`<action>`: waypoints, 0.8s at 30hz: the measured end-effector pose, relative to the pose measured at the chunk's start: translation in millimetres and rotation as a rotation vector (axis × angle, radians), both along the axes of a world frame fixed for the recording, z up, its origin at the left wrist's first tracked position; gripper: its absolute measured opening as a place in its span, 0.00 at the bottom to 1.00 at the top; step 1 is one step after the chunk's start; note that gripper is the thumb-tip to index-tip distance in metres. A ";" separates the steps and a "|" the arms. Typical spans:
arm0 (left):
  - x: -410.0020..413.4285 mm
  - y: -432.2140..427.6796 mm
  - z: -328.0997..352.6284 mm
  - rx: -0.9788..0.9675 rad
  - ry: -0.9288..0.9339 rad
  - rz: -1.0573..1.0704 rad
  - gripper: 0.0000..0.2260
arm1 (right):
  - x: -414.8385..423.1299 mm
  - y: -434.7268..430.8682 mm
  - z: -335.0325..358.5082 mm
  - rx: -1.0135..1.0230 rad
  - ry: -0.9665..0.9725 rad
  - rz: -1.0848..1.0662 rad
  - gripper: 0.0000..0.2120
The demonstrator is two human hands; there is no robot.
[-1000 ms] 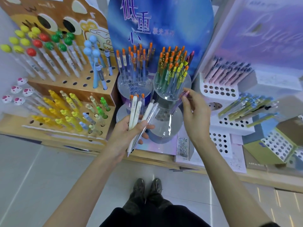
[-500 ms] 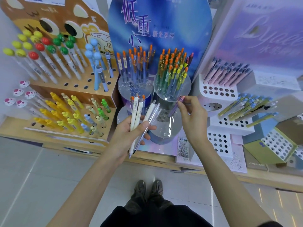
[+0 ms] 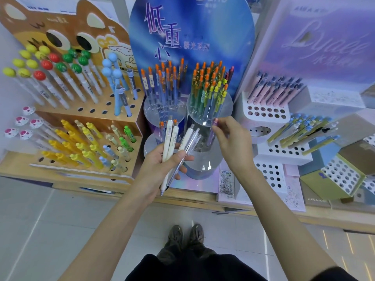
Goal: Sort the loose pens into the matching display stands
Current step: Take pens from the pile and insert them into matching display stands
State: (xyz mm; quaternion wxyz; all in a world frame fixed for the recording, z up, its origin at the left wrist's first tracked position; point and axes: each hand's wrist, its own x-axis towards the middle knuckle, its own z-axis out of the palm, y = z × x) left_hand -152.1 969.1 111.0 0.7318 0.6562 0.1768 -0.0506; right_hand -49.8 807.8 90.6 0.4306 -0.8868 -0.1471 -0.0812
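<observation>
My left hand grips a bundle of several loose pens, cream-white and clear ones, fanned upward in front of the blue display. My right hand pinches a purple pen by its top; the pen stands upright in the lower clear round stand. Above it, two clear round stands hold orange-capped pens in blue, green and yellow.
A brown cat-shaped stand with ball-topped and yellow pens is on the left. White perforated stands with pink and green pens step down on the right. A tiled floor and my shoes are below.
My right hand has lowered the purple pen from beside the upper stand down into the lower clear stand. The left hand has kept its bundle nearly still.
</observation>
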 end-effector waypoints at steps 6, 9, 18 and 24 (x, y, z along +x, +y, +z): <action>-0.5 -1.3 -0.2 -0.011 -0.006 0.000 0.07 | 5.1 0.2 1.7 -0.022 0.060 -0.017 0.06; -2.2 -2.5 -1.0 -0.025 -0.005 -0.004 0.08 | 5.0 0.8 1.0 -0.015 0.136 -0.016 0.06; 3.3 -20.1 -4.5 -0.068 0.000 -0.109 0.09 | -67.8 -8.8 20.2 0.655 0.660 0.012 0.11; 9.1 -52.9 -11.0 -0.128 0.034 -0.241 0.05 | -84.2 -21.1 19.4 0.728 0.590 -0.187 0.10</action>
